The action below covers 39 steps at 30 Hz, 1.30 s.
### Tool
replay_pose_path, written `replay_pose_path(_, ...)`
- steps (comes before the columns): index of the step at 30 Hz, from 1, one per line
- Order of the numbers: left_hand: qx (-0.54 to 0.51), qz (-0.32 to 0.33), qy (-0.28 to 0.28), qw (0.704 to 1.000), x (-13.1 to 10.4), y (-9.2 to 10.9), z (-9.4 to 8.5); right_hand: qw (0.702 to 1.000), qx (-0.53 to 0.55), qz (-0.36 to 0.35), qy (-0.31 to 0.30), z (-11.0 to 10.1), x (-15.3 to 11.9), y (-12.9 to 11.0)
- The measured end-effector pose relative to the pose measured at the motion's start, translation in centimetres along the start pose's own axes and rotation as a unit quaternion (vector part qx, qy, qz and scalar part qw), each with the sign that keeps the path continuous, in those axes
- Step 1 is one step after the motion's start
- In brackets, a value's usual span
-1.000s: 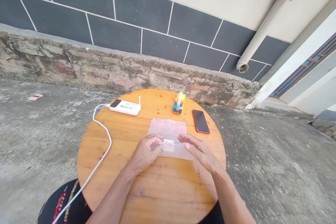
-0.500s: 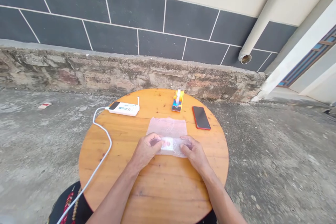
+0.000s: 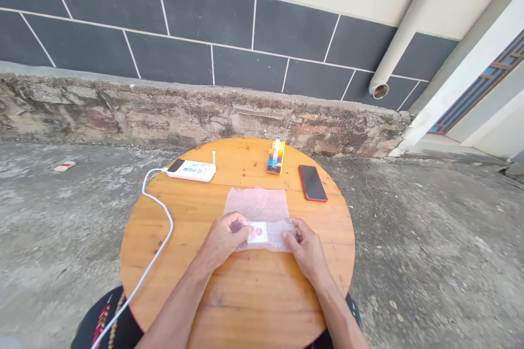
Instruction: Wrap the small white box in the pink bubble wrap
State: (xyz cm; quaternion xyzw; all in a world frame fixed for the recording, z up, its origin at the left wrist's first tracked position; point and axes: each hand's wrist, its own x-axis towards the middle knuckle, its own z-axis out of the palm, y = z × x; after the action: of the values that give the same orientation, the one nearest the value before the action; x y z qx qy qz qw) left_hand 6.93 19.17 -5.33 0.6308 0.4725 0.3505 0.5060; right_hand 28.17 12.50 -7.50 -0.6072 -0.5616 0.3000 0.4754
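Note:
A sheet of pinkish bubble wrap (image 3: pixel 257 202) lies on the round wooden table (image 3: pixel 241 294), its near part folded over a small white box (image 3: pixel 258 233) with a red-pink print. My left hand (image 3: pixel 224 237) pinches the folded layer at the box's left end, thumb on top. On the right, my right hand (image 3: pixel 305 242) grips the right end of the fold between thumb and fingers, a little apart from the box. The far part of the wrap lies flat. Some fingertips are hidden under the wrap.
A yellow tape dispenser (image 3: pixel 275 157) stands at the table's far side. A phone with a red edge (image 3: pixel 313 183) lies to the right. At the left is a white power bank (image 3: pixel 191 170), its white cable (image 3: pixel 167 212) running over the near left edge. A stone-based wall (image 3: pixel 196 114) stands behind.
The fold with the box in it has come slightly nearer to me, both hands moving with it. More of the box's print shows. The view has shifted a little.

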Motion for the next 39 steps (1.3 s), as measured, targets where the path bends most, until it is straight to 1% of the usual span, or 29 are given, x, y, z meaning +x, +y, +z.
replay_pose_path(5, 0.007, 0.009, 0.005, 1.0, 0.0, 0.1, 0.0, 0.996, -0.075, -0.007, 0.037, -0.1, 0.1, 0.1)
replay_pose_path(8, 0.009, 0.017, 0.002, 1.0, 0.1, -0.1, 0.0, 0.991, -0.114, 0.005, 0.074, -0.5, 0.1, 0.4)
replay_pose_path(10, 0.007, 0.02, 0.0, 1.0, 0.2, -0.3, 0.1, 0.988, -0.112, 0.015, 0.106, -1.0, 0.2, 0.5)
replay_pose_path(12, 0.01, 0.025, 0.001, 1.0, 0.3, -0.5, 0.1, 0.988, -0.078, 0.011, 0.131, -1.8, 0.3, 0.0)
replay_pose_path(13, 0.012, 0.028, 0.002, 1.0, 0.3, -0.6, 0.1, 0.99, -0.05, 0.003, 0.132, -2.1, 0.5, -0.5)
replay_pose_path(15, 0.016, 0.034, 0.002, 0.999, 0.4, -0.7, 0.1, 0.995, 0.017, -0.02, 0.098, -2.6, 1.3, -2.1)
replay_pose_path(17, 0.016, 0.038, -0.001, 0.999, 0.4, -0.7, 0.1, 0.997, 0.071, -0.031, 0.0, -2.5, 2.6, -4.1)
replay_pose_path(18, 0.016, 0.039, -0.002, 0.999, 0.4, -0.7, 0.1, 0.995, 0.08, -0.027, -0.048, -2.2, 3.5, -5.0)
replay_pose_path(20, 0.016, 0.041, -0.003, 0.999, 0.5, -0.7, 0.1, 0.982, 0.105, 0.008, -0.154, -1.1, 5.4, -6.2)
replay_pose_path(21, 0.017, 0.043, -0.004, 0.999, 0.5, -0.7, 0.2, 0.972, 0.109, 0.046, -0.202, -0.5, 6.3, -6.4)
replay_pose_path(22, 0.019, 0.046, -0.004, 0.999, 0.5, -0.7, 0.2, 0.966, 0.102, 0.064, -0.226, 0.1, 7.2, -6.3)
replay_pose_path(23, 0.021, 0.049, -0.004, 0.999, 0.5, -0.7, 0.2, 0.962, 0.095, 0.08, -0.244, 0.6, 7.9, -6.0)
replay_pose_path(24, 0.023, 0.052, -0.005, 0.998, 0.5, -0.8, 0.2, 0.961, 0.085, 0.092, -0.249, 0.8, 8.4, -5.5)
replay_pose_path(25, 0.023, 0.055, -0.005, 0.998, 0.6, -0.8, 0.1, 0.963, 0.074, 0.096, -0.24, 0.8, 8.8, -5.0)
replay_pose_path(27, 0.021, 0.055, -0.008, 0.998, 0.6, -0.9, 0.1, 0.976, 0.053, 0.093, -0.192, 0.0, 9.0, -4.0)
replay_pose_path(29, 0.013, 0.05, -0.013, 0.999, 0.6, -1.0, 0.1, 0.991, 0.031, 0.067, -0.113, -1.5, 8.4, -3.5)
replay_pose_path(31, 0.002, 0.044, -0.019, 0.999, 0.5, -1.1, 0.2, 0.999, 0.009, 0.032, -0.039, -2.9, 7.0, -3.8)
replay_pose_path(33, -0.008, 0.041, -0.024, 0.999, 0.5, -1.0, 0.2, 1.0, -0.006, -0.005, -0.004, -3.3, 4.9, -4.7)
replay_pose_path(34, -0.012, 0.04, -0.026, 0.999, 0.5, -0.9, 0.2, 0.998, -0.024, -0.051, -0.005, -3.0, 3.8, -5.2)
replay_pose_path(36, -0.014, 0.042, -0.03, 0.999, 0.4, -0.8, 0.2, 0.987, -0.082, -0.136, -0.036, -1.7, 1.7, -6.1)
replay_pose_path(38, -0.008, 0.049, -0.028, 0.998, 0.4, -0.6, 0.1, 0.963, -0.136, -0.22, -0.079, 0.0, 0.3, -6.5)
replay_pose_path(39, -0.003, 0.052, -0.028, 0.998, 0.3, -0.5, 0.0, 0.949, -0.167, -0.251, -0.092, 0.8, 0.0, -6.6)
